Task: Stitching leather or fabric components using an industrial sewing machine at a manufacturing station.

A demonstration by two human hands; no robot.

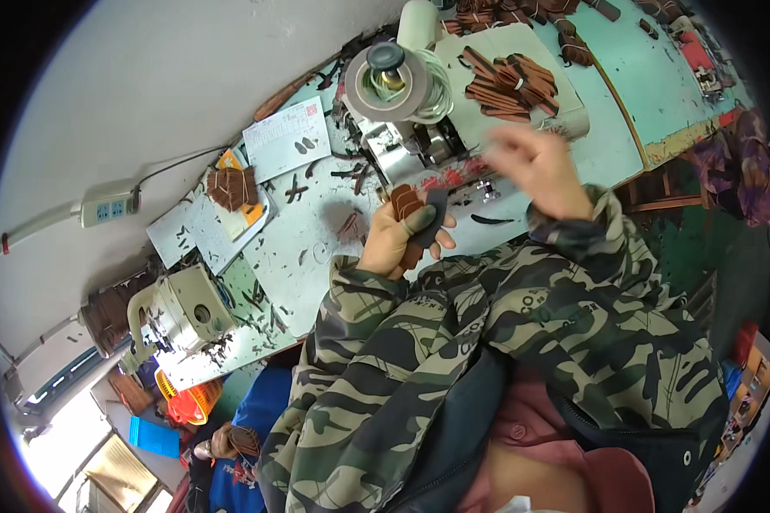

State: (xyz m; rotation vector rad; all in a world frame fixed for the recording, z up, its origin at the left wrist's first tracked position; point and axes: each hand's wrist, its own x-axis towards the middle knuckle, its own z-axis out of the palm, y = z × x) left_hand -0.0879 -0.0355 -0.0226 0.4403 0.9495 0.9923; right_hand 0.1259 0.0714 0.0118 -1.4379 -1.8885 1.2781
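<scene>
My left hand (393, 235) is closed around a few flat brown leather-like pieces (405, 202). A dark grey flat piece (435, 219) lies against them in the same grip, under the thumb. To the right, my right hand (546, 171) is raised over the table's front part, its fingers smeared by motion. Beyond both hands stands a machine (402, 154) with a grey disc on top and a coil of pale cord (436, 90). On the machine's pale flat bed (565, 111) rests a bundle of brown strips (513, 84), tied around the middle.
Dark scraps litter the pale table (304, 282). Printed sheets (287, 141) and a tied brown bundle (232, 188) lie at the left. Another machine (184, 312) stands at the left end, near an orange basket (198, 398). A second person's hand (222, 443) shows at lower left.
</scene>
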